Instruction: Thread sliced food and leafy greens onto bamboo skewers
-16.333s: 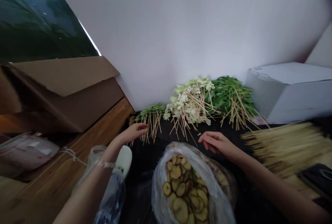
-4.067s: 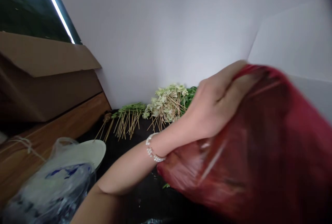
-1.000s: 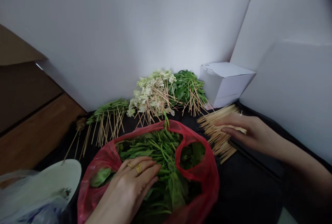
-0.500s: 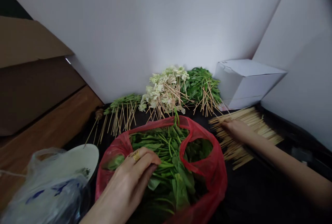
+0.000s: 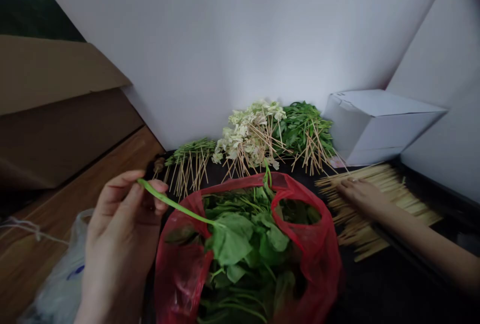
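Note:
My left hand pinches the stem end of a green leafy sprig between thumb and fingers. The sprig's broad leaf hangs over a red plastic bag filled with more leafy greens. On the right, my right hand lies over a pile of bamboo skewers. Its fingers are bent together onto the skewers' left ends; how many they grip is hidden.
Along the wall lie skewered green stems, pale leafy pieces on skewers and skewered green leaves. A white box stands back right. At left are a cardboard box and a clear plastic bag.
My left hand has come out of the greens, up and to the left, drawing out a leafy sprig by its stem. My right hand stays at the skewers. The view has shifted left.

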`<state>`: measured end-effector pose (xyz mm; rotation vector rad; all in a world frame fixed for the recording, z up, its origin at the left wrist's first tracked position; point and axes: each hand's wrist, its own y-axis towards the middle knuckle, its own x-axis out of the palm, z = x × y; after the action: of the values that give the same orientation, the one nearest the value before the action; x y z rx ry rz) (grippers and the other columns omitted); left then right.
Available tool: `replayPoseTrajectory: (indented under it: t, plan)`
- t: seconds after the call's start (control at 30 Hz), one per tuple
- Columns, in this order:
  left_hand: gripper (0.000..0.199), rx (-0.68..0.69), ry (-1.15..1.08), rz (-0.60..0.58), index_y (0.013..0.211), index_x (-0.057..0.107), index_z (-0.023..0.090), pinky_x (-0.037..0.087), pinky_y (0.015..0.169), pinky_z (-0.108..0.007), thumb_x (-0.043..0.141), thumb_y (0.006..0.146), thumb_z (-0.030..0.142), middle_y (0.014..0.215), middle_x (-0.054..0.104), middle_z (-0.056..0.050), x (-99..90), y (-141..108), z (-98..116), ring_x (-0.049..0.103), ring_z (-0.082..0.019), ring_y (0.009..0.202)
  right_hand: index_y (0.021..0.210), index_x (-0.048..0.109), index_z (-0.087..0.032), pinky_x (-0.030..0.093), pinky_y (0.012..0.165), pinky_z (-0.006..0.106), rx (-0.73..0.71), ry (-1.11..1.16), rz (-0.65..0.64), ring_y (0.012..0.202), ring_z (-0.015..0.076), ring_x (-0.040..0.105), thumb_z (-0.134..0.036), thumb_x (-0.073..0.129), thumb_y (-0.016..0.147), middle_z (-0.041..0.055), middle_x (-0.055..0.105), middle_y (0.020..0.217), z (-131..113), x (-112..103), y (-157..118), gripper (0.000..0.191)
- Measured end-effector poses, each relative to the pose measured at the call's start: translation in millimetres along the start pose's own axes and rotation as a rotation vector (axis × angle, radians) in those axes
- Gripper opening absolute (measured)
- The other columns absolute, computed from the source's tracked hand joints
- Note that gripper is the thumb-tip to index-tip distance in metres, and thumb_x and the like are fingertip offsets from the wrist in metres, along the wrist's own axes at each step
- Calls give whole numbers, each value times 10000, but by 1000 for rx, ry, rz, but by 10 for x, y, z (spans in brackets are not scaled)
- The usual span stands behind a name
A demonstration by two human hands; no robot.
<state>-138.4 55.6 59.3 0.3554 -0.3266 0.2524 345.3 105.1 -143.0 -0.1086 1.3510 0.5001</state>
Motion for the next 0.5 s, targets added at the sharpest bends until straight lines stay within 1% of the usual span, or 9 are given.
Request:
replayPoseTrajectory:
  t: [0.07, 0.13, 0.2, 0.23, 0.3, 0.37, 0.4, 0.43, 0.5]
  plan:
    - [169, -65, -123, 43, 979, 677, 227, 504, 551, -77, 542, 981, 125, 734, 693, 74, 1, 199, 101, 584, -32, 596, 872, 654, -140, 409, 678, 343, -17, -19, -1, 748, 251, 651, 38, 455, 812, 116, 687, 820, 50, 37, -15, 274]
    - [209, -167, -203, 34, 951, 672, 208, 482, 525, -82, 481, 1021, 158, 708, 665, 83, 55, 418, 168, 562, -20, 562, 853, 652, -149, 419, 684, 345, -33, -28, 8, 765, 257, 657, 26, 456, 829, 116, 684, 808, 88, 66, -19, 263]
    - [201, -201, -259, 46, 909, 661, 180, 484, 508, -109, 491, 1010, 142, 671, 644, 58, 170, 591, 153, 563, -35, 540, 862, 652, -153, 429, 687, 352, -44, -32, 25, 777, 262, 660, 22, 459, 824, 117, 687, 811, 100, 85, -16, 262]
    - [175, -222, -288, 31, 901, 658, 176, 491, 517, -121, 518, 999, 141, 653, 626, 54, 241, 638, 102, 569, -41, 539, 885, 654, -150, 436, 692, 357, -45, -33, 38, 789, 267, 663, 22, 460, 814, 120, 692, 823, 94, 90, -15, 270]
    - [108, -317, -319, -25, 910, 661, 164, 492, 529, -134, 574, 972, 148, 639, 613, 49, 381, 628, -101, 578, -49, 539, 975, 658, -140, 451, 702, 365, -44, -25, 73, 817, 273, 674, 24, 460, 791, 126, 709, 867, 64, 89, -12, 316]
    - [53, -410, -257, -77, 961, 670, 160, 490, 537, -152, 645, 935, 200, 661, 637, 38, 476, 490, -408, 594, -65, 549, 1078, 647, -130, 470, 725, 365, -45, -4, 118, 846, 262, 689, 26, 450, 785, 132, 730, 945, 19, 69, -3, 387]
    - [124, -451, -192, -120, 1011, 677, 160, 498, 555, -165, 677, 915, 239, 686, 657, 29, 498, 391, -578, 609, -76, 565, 1111, 638, -131, 479, 742, 363, -46, 11, 144, 861, 252, 696, 22, 440, 795, 133, 736, 988, -7, 48, 9, 403]
    - [200, -504, -106, -196, 1050, 679, 165, 502, 576, -181, 702, 896, 291, 721, 682, 14, 502, 288, -743, 632, -93, 597, 1116, 635, -136, 486, 758, 360, -46, 29, 173, 866, 242, 701, 17, 427, 811, 130, 740, 1015, -33, 16, 29, 399]
    - [286, -523, 64, -388, 1077, 700, 174, 515, 669, -208, 730, 864, 361, 781, 707, 0, 470, 105, -1017, 659, -113, 680, 1078, 639, -150, 499, 781, 358, -42, 67, 236, 862, 229, 705, -1, 400, 849, 118, 744, 1011, -95, -91, 96, 362]
